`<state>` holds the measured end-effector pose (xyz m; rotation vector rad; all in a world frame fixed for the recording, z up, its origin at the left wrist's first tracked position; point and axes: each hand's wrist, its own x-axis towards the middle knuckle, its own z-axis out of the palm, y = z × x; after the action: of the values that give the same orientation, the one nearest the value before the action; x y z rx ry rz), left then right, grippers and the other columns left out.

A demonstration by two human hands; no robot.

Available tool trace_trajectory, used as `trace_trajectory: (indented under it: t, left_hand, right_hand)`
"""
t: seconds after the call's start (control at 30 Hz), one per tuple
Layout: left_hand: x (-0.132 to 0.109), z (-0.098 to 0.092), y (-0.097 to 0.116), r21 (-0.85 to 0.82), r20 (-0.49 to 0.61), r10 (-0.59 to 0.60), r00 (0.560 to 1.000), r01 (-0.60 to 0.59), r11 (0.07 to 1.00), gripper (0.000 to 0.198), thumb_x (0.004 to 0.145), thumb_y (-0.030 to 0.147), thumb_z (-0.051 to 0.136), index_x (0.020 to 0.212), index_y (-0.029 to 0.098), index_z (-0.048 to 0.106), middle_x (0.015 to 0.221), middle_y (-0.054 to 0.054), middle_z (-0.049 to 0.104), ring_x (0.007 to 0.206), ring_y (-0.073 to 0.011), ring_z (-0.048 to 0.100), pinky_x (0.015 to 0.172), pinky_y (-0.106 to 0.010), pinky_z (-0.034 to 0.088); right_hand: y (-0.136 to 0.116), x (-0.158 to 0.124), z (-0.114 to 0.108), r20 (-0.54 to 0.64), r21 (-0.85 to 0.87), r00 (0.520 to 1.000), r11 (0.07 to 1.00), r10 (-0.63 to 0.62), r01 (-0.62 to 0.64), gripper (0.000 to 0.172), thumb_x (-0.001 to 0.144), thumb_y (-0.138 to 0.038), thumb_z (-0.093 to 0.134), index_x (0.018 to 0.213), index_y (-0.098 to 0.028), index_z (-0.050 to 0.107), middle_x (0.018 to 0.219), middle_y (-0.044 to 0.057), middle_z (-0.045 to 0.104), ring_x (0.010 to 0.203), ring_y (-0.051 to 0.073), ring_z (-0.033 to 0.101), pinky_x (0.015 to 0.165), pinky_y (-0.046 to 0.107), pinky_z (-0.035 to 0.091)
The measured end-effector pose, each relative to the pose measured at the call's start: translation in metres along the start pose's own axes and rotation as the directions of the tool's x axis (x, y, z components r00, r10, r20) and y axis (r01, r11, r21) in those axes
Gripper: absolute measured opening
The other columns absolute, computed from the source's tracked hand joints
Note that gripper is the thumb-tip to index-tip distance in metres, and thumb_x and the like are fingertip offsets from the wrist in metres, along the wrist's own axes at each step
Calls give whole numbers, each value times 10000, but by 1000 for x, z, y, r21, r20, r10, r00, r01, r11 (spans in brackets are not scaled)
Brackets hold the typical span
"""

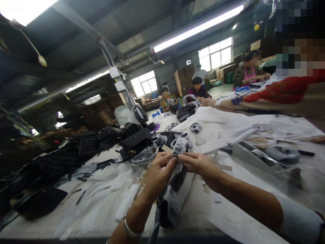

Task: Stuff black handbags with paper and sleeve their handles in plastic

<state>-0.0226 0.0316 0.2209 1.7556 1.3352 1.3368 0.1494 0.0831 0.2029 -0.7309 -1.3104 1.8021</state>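
Note:
In the head view, my left hand (160,166) is closed with thumb and fingers pinching a bag strap (179,146) wrapped in clear plastic. My right hand (196,165) pinches the same wrapped strap from the other side, its fingertips close to those of the left. Below and between my hands, a black bag (166,211), partly covered by pale wrapping, stands at the table's near edge. My forearms and hands hide part of it. Just beyond my left hand lie a black handbag (135,142) with a metal clasp and more crumpled plastic wrap (143,156).
Black bags and material (27,173) are heaped at the left. White sheets (218,118) cover the table beyond. A grey tape dispenser (254,154) stands at right. A co-worker's arm (269,95) reaches across from the right; other people sit farther back. A coiled strap (195,127) lies mid-table.

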Motion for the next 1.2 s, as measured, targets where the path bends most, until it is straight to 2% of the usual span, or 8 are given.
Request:
trace_trajectory:
  t: [0.17, 0.3, 0.47, 0.6, 0.7, 0.83, 1.03, 1.2]
  left_hand:
    - [1, 4, -3, 47, 8, 40, 999, -40, 998, 304, 914, 426, 645, 1150, 264, 745, 1053, -75, 644, 1058, -237, 603, 950, -321, 466]
    - [-1, 9, -7, -119, -25, -46, 999, 43, 992, 362, 870, 454, 698, 1163, 245, 733, 1134, -80, 628, 1033, -233, 639, 915, -310, 500]
    - [-2, 17, -12, -455, -154, -310, 938, 211, 865, 1045, 713, 399, 868, 1545, 374, 236, 1497, -118, 419, 979, -195, 679, 868, -309, 532]
    - [1, 19, -13, -619, -58, -382, 922, 267, 739, 1202, 689, 337, 898, 1573, 327, 84, 1310, -136, 605, 1098, -234, 654, 975, -341, 481]
    - [1, 17, -11, -635, -35, -333, 942, 236, 736, 1038, 699, 333, 890, 1533, 276, 276, 1124, -90, 695, 1062, -235, 667, 940, -319, 498]
    - [-2, 14, -10, -584, 17, -223, 975, 191, 789, 456, 770, 385, 823, 1155, 194, 672, 1082, -84, 717, 1001, -228, 676, 879, -281, 515]
    - [-3, 11, -10, -510, -25, -179, 984, 141, 848, 316, 813, 376, 780, 1022, 157, 690, 995, -65, 709, 920, -191, 669, 862, -278, 511]
    - [-5, 15, -4, -407, -60, -149, 987, 112, 907, 308, 818, 391, 770, 989, 162, 656, 978, -65, 698, 886, -193, 672, 815, -288, 527]
  right_hand:
    - [0, 3, -3, 1, 16, 1000, 1000, 13, -13, 493, 675, -569, 820, 927, -151, 755, 855, 56, 712, 759, 150, 610, 711, 264, 443]
    - [1, 4, 0, -60, 6, 997, 999, -41, 41, 418, 684, -533, 812, 860, -160, 744, 790, 37, 690, 767, 164, 606, 718, 283, 447]
    - [-1, 4, 2, -81, -70, 994, 995, -77, 71, 410, 694, -535, 797, 867, -167, 746, 820, 43, 695, 773, 173, 604, 715, 294, 448]
    - [-7, 5, -1, -67, -125, 996, 991, -59, 51, 431, 692, -554, 798, 857, -158, 747, 814, 57, 698, 798, 197, 615, 725, 310, 466]
    - [-13, 3, -6, 17, -58, 1000, 998, -2, 3, 422, 720, -538, 792, 892, -154, 755, 906, 75, 717, 892, 216, 635, 821, 328, 493]
    - [-9, -3, -17, 76, 221, 996, 973, 48, -64, 393, 852, -533, 651, 934, -167, 768, 1047, 107, 723, 1019, 250, 651, 975, 391, 503]
    - [14, -9, -15, 129, 295, 990, 955, -64, 24, 302, 730, -283, 820, 1010, -176, 775, 1076, 71, 727, 1089, 206, 638, 1078, 311, 435]
    - [22, -8, 3, -7, 209, 982, 960, -186, 184, 312, 836, -399, 761, 1069, -191, 751, 1090, 75, 726, 1011, 203, 651, 986, 325, 478]
